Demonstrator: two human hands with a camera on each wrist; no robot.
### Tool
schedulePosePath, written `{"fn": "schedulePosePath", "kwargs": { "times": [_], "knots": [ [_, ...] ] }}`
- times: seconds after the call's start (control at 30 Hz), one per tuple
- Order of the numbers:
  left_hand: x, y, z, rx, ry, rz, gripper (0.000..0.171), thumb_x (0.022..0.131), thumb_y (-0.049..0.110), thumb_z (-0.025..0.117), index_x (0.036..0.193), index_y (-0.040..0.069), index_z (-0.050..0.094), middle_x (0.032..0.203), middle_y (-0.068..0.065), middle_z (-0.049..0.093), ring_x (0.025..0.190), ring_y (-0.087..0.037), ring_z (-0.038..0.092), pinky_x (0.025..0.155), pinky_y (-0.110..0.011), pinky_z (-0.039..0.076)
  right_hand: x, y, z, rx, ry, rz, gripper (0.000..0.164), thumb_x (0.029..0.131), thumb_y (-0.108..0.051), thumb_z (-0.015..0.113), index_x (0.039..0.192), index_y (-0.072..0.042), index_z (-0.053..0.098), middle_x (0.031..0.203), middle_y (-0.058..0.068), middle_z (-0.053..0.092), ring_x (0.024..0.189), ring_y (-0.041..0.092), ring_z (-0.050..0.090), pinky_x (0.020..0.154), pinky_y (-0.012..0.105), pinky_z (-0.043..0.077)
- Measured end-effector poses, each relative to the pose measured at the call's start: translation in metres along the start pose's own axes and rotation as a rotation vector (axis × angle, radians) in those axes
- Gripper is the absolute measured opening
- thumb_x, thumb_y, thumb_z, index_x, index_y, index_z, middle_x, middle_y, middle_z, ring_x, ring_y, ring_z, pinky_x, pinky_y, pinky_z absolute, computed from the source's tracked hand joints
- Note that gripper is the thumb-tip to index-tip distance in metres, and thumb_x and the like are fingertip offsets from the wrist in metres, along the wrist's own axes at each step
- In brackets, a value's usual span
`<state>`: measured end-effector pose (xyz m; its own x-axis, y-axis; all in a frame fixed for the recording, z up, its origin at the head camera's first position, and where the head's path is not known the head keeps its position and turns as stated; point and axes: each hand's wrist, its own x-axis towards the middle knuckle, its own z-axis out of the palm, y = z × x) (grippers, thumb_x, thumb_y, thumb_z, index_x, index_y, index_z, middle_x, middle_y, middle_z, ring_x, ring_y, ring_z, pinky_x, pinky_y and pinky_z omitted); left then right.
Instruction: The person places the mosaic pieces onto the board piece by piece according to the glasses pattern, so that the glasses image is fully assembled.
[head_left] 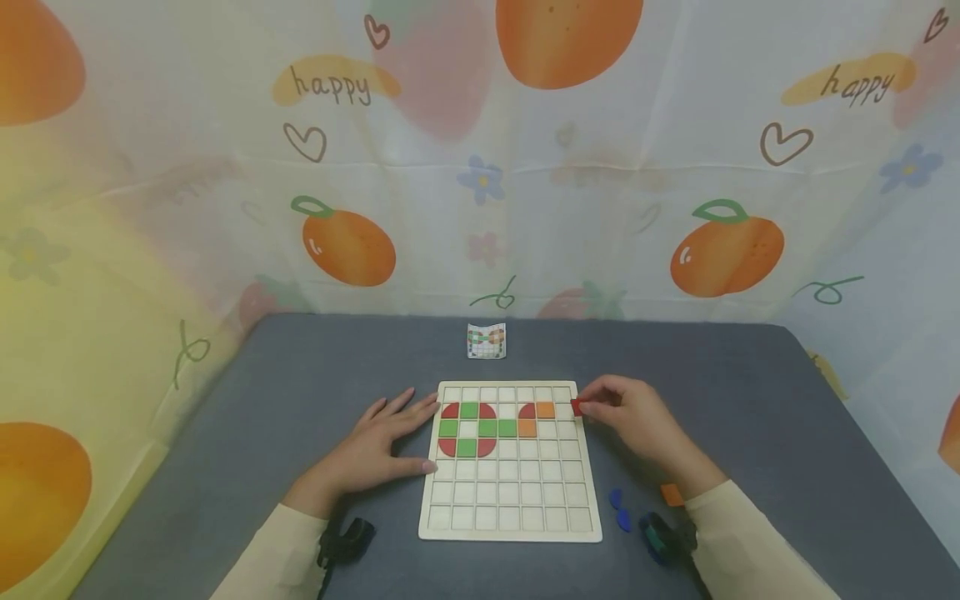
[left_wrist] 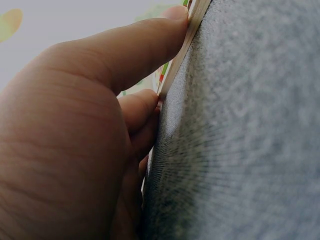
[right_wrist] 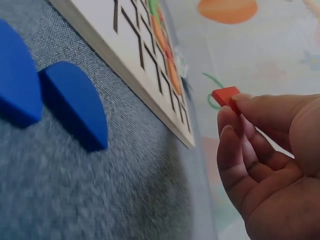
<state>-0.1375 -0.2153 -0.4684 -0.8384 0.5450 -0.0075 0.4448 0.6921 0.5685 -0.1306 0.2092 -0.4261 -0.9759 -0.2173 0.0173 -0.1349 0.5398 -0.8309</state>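
A wooden grid board (head_left: 506, 495) lies on the table. My left hand (head_left: 367, 454) has its fingers spread, thumb and fingertips at the board's left edge. Between thumb and fingers my right hand (head_left: 637, 417) pinches a small red piece (right_wrist: 226, 95), held over the board's upper right edge. In the grid's upper left, red rounded corner pieces and green squares (head_left: 468, 410) form a ring around a bare cell. A green square (head_left: 507, 428) leads on to an orange square (head_left: 527, 428); above that sit a red rounded piece (head_left: 527, 411) and another orange square (head_left: 545, 410).
Two blue rounded pieces (head_left: 623, 520) lie right of the board, with an orange piece (head_left: 671, 495) by the right forearm. Behind the board is a small pattern card (head_left: 487, 342). A printed curtain (head_left: 435, 242) hangs beyond the grey table (head_left: 360, 350).
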Motion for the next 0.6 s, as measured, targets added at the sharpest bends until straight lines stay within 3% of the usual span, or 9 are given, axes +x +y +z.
{"fn": "schedulePosePath", "kwargs": {
  "times": [0.23,0.6],
  "knots": [
    [0.0,-0.001,0.001,0.005,-0.007,-0.021,0.099,0.091,0.066,0.08,0.171,0.024,0.039,0.175,0.007,0.033,0.165,-0.032,0.013,0.126,-0.066,0.002,0.018,0.004,0.015,0.054,-0.011,0.052,0.005,0.102,-0.004,0.076,0.107,-0.003,0.077,0.098,0.003,0.078,0.081,0.023,0.068,0.075,0.038,0.059],
    [0.001,0.0,0.001,-0.002,-0.009,-0.019,0.1,0.091,0.068,0.08,0.171,0.024,0.04,0.174,0.008,0.033,0.165,-0.033,0.012,0.126,-0.067,0.002,0.026,-0.003,0.026,-0.013,-0.036,0.179,0.007,0.103,-0.012,0.078,0.102,-0.006,0.075,0.081,0.005,0.068,0.073,0.023,0.062,0.069,0.038,0.05]
  ]
}}
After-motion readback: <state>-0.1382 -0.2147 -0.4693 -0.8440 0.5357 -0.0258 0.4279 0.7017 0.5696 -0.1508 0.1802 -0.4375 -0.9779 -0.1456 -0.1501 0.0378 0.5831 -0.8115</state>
